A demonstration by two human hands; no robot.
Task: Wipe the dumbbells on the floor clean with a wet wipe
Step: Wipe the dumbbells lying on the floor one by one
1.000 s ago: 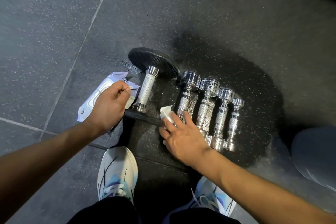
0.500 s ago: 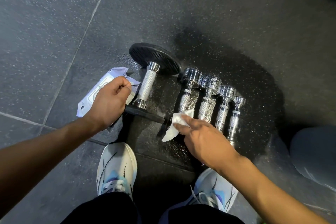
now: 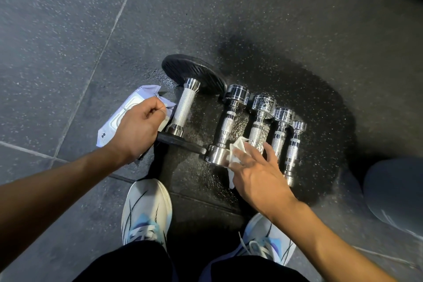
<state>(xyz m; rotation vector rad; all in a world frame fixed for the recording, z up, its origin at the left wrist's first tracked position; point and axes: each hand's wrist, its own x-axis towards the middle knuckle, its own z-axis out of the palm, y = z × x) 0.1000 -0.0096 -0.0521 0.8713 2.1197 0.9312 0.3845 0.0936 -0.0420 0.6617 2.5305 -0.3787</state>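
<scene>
A large dumbbell [image 3: 184,110] with black plates and a knurled steel handle lies on the dark floor. To its right, several chrome dumbbells lie side by side, the leftmost one [image 3: 229,121] being the biggest. My right hand [image 3: 258,174] holds a crumpled white wet wipe [image 3: 235,151] between thumb and forefinger and presses it on that dumbbell's near head [image 3: 216,155]. Its other fingers spread over the neighbouring chrome dumbbell [image 3: 263,105]. My left hand [image 3: 137,128] is curled over the rim of the big dumbbell's near plate [image 3: 183,143].
A pale wipes pack [image 3: 128,107] lies on the floor, partly under my left hand. My two white-and-blue shoes [image 3: 146,208] [image 3: 267,238] stand just in front of the dumbbells. A grey rounded object [image 3: 393,192] sits at the right edge. Floor tile seams [image 3: 109,34] run to the left.
My right hand lifted off the dumbbells' near ends with the wipe, then came down with it on the near head of the leftmost chrome dumbbell. The left hand stayed put.
</scene>
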